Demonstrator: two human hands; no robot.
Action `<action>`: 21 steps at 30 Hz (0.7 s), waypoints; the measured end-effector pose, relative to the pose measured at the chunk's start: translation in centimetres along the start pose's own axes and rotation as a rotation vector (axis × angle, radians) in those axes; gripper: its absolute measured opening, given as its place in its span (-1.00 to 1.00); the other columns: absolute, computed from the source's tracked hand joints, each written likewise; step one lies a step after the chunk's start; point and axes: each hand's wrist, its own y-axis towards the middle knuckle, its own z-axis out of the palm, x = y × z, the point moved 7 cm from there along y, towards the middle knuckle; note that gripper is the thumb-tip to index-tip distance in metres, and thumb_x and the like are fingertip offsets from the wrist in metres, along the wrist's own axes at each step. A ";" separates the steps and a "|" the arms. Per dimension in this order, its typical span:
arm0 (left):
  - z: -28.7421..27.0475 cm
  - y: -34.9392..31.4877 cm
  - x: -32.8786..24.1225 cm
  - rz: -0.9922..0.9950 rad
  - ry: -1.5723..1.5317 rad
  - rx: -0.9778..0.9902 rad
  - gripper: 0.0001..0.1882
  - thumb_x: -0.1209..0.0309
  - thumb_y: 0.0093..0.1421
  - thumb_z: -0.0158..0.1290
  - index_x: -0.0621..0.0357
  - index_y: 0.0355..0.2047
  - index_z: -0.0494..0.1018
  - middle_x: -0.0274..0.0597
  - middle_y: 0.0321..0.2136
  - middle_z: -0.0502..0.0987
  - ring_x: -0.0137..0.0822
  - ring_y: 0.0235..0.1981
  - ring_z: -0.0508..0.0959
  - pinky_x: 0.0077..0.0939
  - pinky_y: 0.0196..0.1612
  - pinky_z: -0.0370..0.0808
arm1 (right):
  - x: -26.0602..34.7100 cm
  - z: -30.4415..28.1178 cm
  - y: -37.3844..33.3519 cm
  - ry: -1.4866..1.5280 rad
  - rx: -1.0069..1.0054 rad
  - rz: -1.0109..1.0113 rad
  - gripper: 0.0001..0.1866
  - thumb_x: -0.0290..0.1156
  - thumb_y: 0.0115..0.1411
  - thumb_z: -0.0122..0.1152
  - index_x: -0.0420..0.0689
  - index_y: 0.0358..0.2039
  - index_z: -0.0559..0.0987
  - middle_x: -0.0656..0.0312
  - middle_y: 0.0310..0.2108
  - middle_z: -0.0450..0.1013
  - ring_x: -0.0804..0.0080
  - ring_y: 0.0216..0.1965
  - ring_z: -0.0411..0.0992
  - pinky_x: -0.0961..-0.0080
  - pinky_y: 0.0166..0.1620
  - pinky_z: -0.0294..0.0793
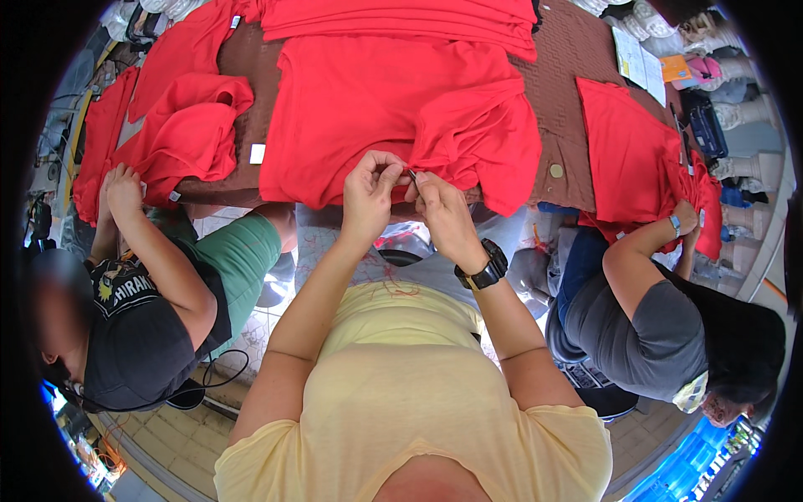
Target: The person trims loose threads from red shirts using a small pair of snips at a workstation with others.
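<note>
- A busy room, bent by a fisheye lens: a table [565, 96] under brown cloth spans the top, white posts [744, 113] line the right, and a tiled floor [180, 431] lies below.
- Both my forearms rise from below, elbows bent outward, my hands meeting at the table's near edge.
- My left hand [370, 186] is raised, its thumb and forefinger pressed together; what lies between their tips is too small to tell.
- My right hand [441, 205], just beside it, pinches a small dark tool [412, 176] between thumb and finger, its tip by my left fingertips. A black watch [485, 266] is on that wrist.
- The red cloth [351, 96] lies before me, beyond my hands, bunched on its right side and hanging over the near edge. A folded red stack [393, 18] sits behind it.
- Near the cloth are a white tag [257, 154] on the left and a small round disc [556, 171] on the right.
- At far right, beside papers [637, 63], is a dark blue case [705, 125]; I cannot see inside.
- A person [125, 364] at left and a person [652, 335] at right each handle more red cloth.
</note>
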 end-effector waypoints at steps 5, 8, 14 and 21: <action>0.7 -0.7 -0.9 0.079 0.071 0.042 -0.96 0.58 0.34 0.04 0.32 -0.24 0.44 -0.23 -0.23 0.51 -0.49 -0.20 0.50 -0.58 -0.04 0.47 | -0.4 0.3 0.6 0.126 -0.046 -0.052 -0.54 -0.10 0.45 -0.08 -0.20 -0.44 0.49 0.46 -0.66 0.18 0.71 -0.63 0.07 0.61 -0.57 0.04; 0.7 -0.6 -1.1 0.106 0.148 0.031 -0.97 0.60 0.32 0.06 0.33 -0.27 0.45 -0.23 -0.26 0.50 -0.48 -0.26 0.51 -0.58 -0.11 0.49 | -0.9 0.4 0.8 0.171 -0.086 -0.006 -0.53 -0.14 0.43 0.00 -0.30 -0.45 0.51 0.27 -0.63 0.35 0.56 -0.57 0.26 0.48 -0.48 0.23; 1.3 -0.8 -1.2 0.101 0.096 0.026 -0.97 0.58 0.33 0.07 0.30 -0.28 0.45 -0.24 -0.25 0.50 -0.50 -0.22 0.50 -0.59 -0.10 0.47 | -1.9 1.0 1.0 0.484 0.010 0.159 -0.56 -0.14 0.41 0.07 -0.18 -0.54 0.48 0.44 -0.68 0.22 0.73 -0.65 0.11 0.60 -0.59 0.03; 1.4 -1.0 -1.0 0.125 0.119 0.030 -0.96 0.58 0.32 0.09 0.31 -0.27 0.46 -0.28 -0.28 0.52 -0.54 -0.28 0.50 -0.65 -0.18 0.45 | -1.7 1.0 1.0 0.646 0.079 0.186 -0.56 -0.08 0.38 0.11 -0.08 -0.57 0.43 0.52 -0.70 0.13 0.76 -0.70 -0.01 0.66 -0.62 -0.11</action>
